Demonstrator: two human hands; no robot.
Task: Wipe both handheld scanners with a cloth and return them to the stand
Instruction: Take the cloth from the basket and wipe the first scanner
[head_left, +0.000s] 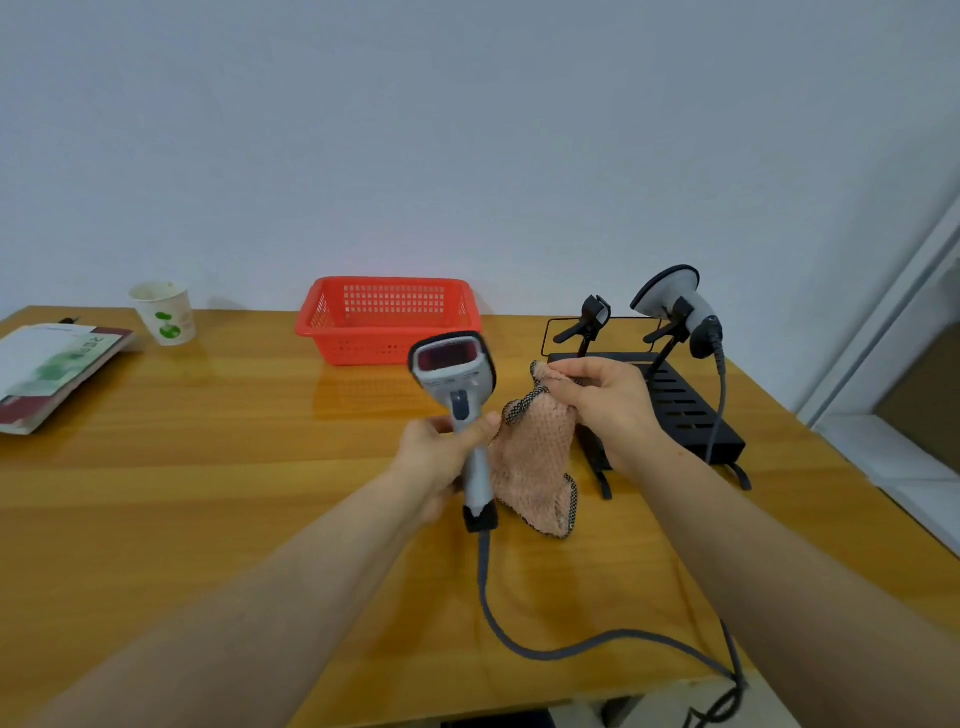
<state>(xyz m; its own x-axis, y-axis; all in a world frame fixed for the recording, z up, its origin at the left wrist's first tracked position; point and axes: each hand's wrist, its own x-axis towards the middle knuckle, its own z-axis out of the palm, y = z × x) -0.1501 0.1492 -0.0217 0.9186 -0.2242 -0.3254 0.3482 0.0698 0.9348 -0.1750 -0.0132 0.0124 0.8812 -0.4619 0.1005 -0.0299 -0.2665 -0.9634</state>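
Pink cloth (535, 457) hangs pinched in our right hand (602, 405), just beside the grey scanner (457, 384), which our left hand (441, 452) grips by the handle above the table (208, 467). We judge wiping barely begun. One scanner (675, 306) sits on the black stand (685, 410); the neighbouring cradle (592, 317) stands vacant.

Both bare forearms extended forward. Left hand (441, 457) curled closed in a fist-like grip, thumb up the front. Right hand (605, 400) raised higher, fingertips (563, 371) pinched together, wrist bent.
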